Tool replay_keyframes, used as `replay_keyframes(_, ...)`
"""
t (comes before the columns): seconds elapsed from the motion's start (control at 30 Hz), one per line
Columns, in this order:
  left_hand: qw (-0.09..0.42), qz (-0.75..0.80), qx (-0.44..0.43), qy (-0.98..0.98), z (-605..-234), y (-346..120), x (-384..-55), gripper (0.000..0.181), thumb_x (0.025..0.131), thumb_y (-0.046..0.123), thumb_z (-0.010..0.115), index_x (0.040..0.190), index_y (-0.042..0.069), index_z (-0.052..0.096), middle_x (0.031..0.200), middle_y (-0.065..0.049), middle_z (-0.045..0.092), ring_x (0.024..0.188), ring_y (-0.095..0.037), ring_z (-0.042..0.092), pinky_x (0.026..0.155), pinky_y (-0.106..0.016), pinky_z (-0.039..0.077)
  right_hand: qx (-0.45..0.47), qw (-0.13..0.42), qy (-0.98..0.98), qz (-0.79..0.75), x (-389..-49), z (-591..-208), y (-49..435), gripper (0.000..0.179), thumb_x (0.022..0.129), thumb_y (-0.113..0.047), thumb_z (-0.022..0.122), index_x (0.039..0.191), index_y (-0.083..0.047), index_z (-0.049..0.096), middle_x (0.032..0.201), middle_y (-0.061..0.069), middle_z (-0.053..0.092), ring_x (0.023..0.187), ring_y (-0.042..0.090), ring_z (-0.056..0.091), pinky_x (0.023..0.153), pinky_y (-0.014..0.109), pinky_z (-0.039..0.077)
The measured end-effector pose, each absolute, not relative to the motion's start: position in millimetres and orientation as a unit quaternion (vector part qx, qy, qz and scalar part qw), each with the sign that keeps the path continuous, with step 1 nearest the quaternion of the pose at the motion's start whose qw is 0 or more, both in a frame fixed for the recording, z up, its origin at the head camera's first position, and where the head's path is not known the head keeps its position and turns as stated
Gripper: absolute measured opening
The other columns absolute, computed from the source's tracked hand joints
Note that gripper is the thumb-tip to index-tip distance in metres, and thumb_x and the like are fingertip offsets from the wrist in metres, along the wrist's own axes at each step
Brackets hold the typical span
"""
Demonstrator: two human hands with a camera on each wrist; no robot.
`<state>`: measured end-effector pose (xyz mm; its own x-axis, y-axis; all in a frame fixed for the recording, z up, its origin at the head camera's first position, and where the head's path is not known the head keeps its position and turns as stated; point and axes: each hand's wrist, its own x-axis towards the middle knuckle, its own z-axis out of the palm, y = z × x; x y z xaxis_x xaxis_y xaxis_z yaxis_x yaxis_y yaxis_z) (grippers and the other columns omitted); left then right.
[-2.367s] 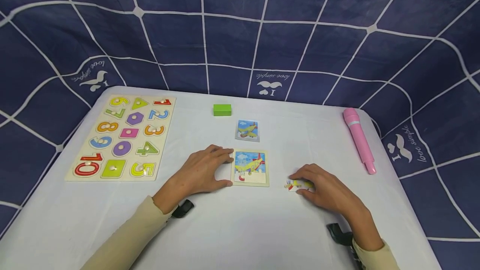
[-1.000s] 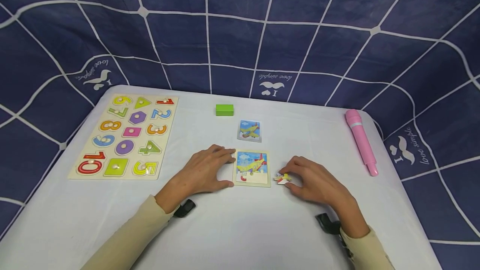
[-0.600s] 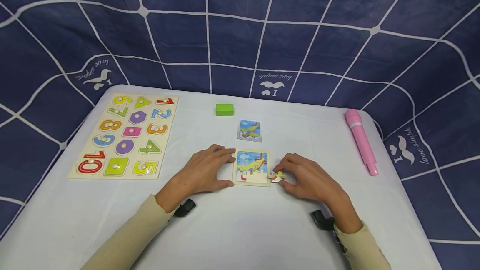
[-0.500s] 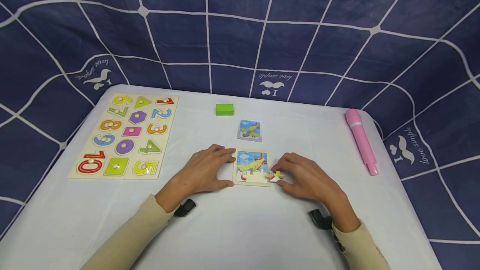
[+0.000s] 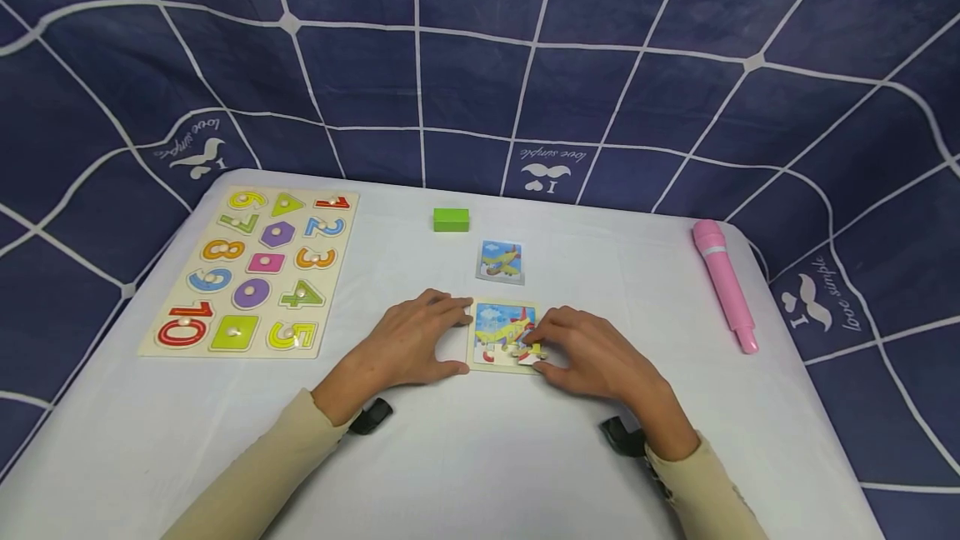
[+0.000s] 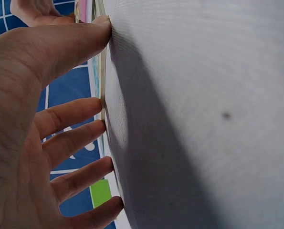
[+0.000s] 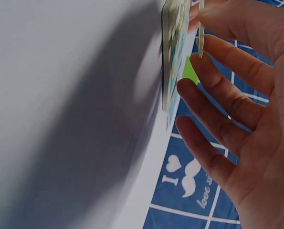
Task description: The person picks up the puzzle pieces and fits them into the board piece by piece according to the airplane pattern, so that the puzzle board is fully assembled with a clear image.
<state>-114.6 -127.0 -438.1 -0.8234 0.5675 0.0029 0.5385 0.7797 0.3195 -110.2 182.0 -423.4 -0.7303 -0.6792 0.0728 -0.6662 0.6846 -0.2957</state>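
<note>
A small square jigsaw board (image 5: 501, 368) with an airplane picture lies on the table. My left hand (image 5: 408, 342) is beside it, fingers spread and fairly straight; in the left wrist view the thumb (image 6: 91, 36) and two fingertips touch the board's edge. My right hand (image 5: 592, 352) pinches a jigsaw piece (image 5: 534, 354) over the board's lower right part. The right wrist view shows this piece (image 7: 201, 36) edge-on between thumb and fingers, raised off the board (image 7: 168, 71). Behind the board lies a small airplane picture card (image 5: 500, 262).
A wooden number and shape puzzle (image 5: 258, 273) takes up the table's left side. At the back is a green block (image 5: 451, 220). A pink toy microphone (image 5: 726, 286) lies at the right. A dark blue checked cloth (image 5: 480, 82) hangs behind the white table (image 5: 465, 465).
My right hand has moved left with the pinched jigsaw piece, from the table right of the board to over its lower right part. My left hand stays at the board's left edge.
</note>
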Motion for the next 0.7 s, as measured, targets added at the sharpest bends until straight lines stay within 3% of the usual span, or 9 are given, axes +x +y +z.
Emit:
replay_keyframes(0.47,0.058,0.154,0.289,0.943,-437.7,-126.6,-114.6,0.07,0.083,0.056,0.089,0.142,0.022,0.071,0.16,0.003,0.056,0.142,-0.023,0.052,0.104,-0.049,0.054,-0.395,0.022,0.906,-0.151,-113.4,-428.7,163.4,0.031,0.09,-0.027,0.086,0.12,-0.024,0.082,0.118,-0.005,0.074,0.114,0.015,0.068,0.098,0.04,0.058)
replay_keyframes(0.7,0.056,0.155,0.289,0.943,-437.5,-126.6,-115.2,0.071,0.084,0.056,0.089,0.142,0.021,0.071,0.16,0.003,0.056,0.142,-0.023,0.052,0.104,-0.048,0.054,-0.4,0.03,0.905,-0.143,-115.7,-429.8,157.0,0.029,0.091,-0.027,0.086,0.12,-0.025,0.083,0.115,-0.006,0.073,0.111,0.013,0.067,0.095,0.037,0.058)
